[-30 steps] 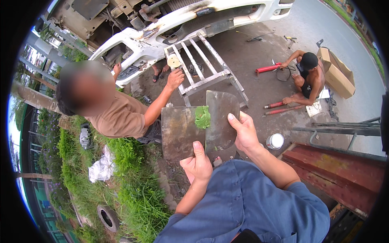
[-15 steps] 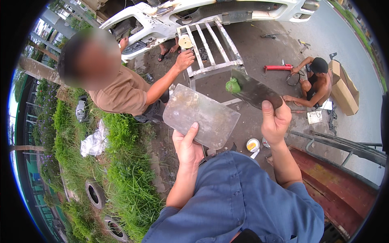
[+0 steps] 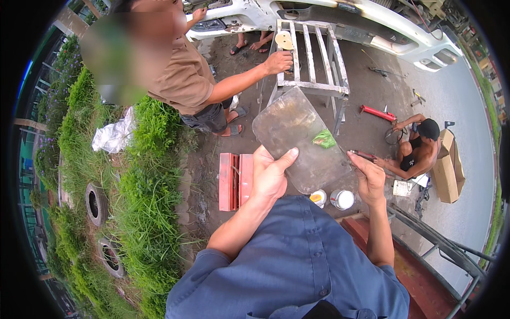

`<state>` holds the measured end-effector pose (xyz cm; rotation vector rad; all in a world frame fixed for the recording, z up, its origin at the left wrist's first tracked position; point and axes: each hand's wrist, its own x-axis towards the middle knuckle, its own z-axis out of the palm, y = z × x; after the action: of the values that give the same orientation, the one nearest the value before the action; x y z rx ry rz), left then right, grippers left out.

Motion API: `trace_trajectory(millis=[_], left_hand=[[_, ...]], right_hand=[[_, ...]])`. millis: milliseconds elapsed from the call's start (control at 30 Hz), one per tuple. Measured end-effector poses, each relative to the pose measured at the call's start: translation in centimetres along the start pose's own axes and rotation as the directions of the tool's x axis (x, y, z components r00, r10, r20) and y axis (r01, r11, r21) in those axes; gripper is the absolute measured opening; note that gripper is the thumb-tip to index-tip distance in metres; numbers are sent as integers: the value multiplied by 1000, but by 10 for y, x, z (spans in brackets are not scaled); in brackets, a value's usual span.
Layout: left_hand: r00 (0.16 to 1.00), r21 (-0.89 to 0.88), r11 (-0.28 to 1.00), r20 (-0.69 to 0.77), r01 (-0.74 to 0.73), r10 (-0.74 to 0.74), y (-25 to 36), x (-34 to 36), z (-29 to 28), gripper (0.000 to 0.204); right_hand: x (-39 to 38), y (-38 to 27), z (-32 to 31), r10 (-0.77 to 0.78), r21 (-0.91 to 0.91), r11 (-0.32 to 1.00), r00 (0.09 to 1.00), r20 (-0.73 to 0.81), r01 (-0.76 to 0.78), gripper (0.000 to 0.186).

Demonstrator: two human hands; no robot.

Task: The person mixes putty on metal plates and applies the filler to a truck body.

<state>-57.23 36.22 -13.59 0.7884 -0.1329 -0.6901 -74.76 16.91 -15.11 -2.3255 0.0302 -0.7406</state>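
Note:
My left hand (image 3: 272, 178) grips a grey, scuffed flat plate (image 3: 295, 119) with rounded corners, its thumb lying on the upper face. A lump of green putty (image 3: 324, 139) sits on the plate towards its right side. At the plate's right edge is my right hand (image 3: 371, 181), fingers closed and pointing up and left. The dark flat spreader it holds is turned nearly edge-on and hardly shows.
A person in a brown shirt (image 3: 183, 80) reaches to a white-painted metal stand (image 3: 313, 84). Beyond it lies a white bumper (image 3: 366, 37). Another person (image 3: 425, 146) crouches by a cardboard box (image 3: 448, 170). Nearby are cans (image 3: 342, 200), a red toolbox (image 3: 229, 182) and red rails.
The green putty has gone from the spreader onto the plate. My right hand has lowered to the plate's edge, and the plate has tilted. The view has shifted, bringing the toolbox into sight.

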Motion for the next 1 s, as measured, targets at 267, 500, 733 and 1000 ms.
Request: trace_trajectory(millis=[267, 500, 733, 1000], left_hand=[[865, 363, 798, 50, -482, 500, -24, -1, 7, 21], [839, 531, 667, 184, -523, 512, -51, -6, 9, 18], [854, 586, 655, 133, -478, 504, -38, 0, 12, 21], [887, 578, 706, 70, -409, 456, -30, 0, 11, 20]], right_hand=[[28, -47, 1, 591, 481, 783, 713, -378, -394, 21], [56, -65, 34, 332, 163, 942, 885, -326, -293, 28], [50, -80, 54, -4, -347, 936, 980, -199, -67, 47], [51, -82, 49, 4, -362, 926, 963, -271, -106, 45]])
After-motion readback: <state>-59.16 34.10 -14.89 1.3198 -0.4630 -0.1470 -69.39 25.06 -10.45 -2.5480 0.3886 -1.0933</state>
